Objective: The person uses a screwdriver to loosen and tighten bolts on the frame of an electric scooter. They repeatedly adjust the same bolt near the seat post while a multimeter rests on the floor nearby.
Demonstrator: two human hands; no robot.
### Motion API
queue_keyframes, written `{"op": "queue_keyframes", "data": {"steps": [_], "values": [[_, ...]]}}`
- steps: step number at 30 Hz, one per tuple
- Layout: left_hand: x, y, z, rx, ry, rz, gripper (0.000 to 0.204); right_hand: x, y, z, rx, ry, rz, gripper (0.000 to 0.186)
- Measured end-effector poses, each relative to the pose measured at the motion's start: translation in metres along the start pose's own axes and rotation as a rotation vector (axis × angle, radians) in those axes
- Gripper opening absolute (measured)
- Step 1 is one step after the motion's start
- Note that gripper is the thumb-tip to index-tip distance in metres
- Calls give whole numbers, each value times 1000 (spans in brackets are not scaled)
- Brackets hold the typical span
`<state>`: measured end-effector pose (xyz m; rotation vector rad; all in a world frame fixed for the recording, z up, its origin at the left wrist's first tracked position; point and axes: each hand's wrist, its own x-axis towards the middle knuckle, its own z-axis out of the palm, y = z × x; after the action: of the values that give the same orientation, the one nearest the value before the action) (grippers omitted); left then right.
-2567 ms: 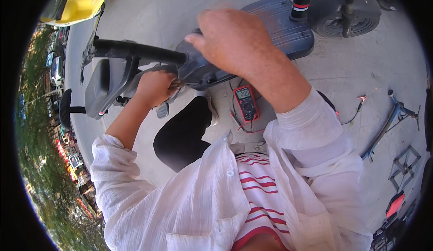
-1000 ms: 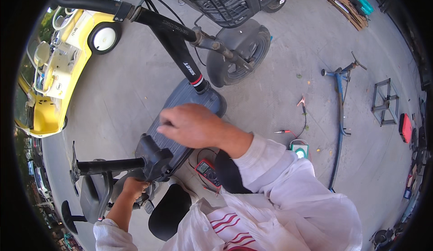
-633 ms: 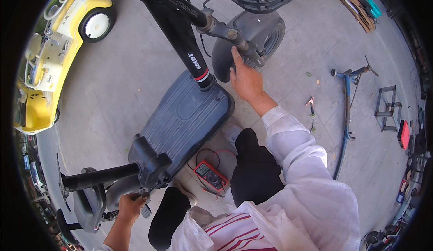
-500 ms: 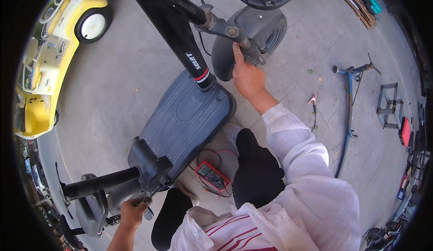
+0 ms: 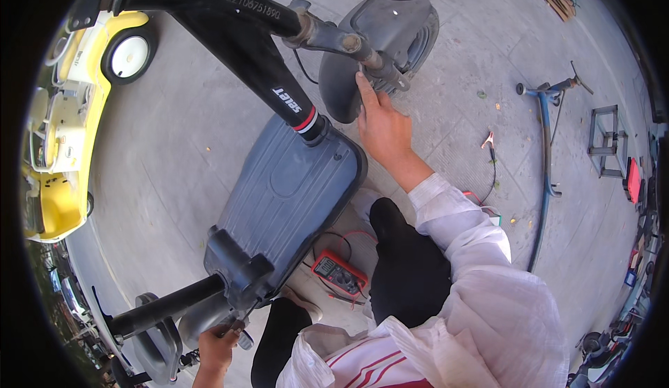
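One scooter (image 5: 313,132): deck (image 5: 284,182) between left hand (image 5: 217,346) and right hand (image 5: 385,130).
Right hand: index extended at front fender (image 5: 339,90), other fingers loosely curled, nothing visibly held.
Left hand: fingers curled near deck's rear; grip contents, can't tell.
Red multimeter (image 5: 339,272): on ground, beside deck.
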<state>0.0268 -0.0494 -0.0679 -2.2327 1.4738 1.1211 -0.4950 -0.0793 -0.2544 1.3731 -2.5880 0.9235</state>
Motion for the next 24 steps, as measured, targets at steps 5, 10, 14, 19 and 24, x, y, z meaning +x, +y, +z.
{"op": "queue_keyframes", "data": {"steps": [5, 10, 14, 19, 24], "values": [[-2, 2, 2, -47, -9, -6, 24, 12, -5, -4, -24, 19, 26, 70], [-3, 3, 2, -28, 5, 11, 23, 1, -4, 4, 66, 50, 29, 67], [-4, 2, 3, -44, -4, 4, 22, 6, -5, -6, 150, 22, 89, 68], [3, -8, -3, -53, -38, 1, 27, -2, -3, 1, 253, 40, 51, 69], [2, -6, 0, -42, -32, 37, 27, -3, -2, -3, 302, 2, 86, 67]]}}
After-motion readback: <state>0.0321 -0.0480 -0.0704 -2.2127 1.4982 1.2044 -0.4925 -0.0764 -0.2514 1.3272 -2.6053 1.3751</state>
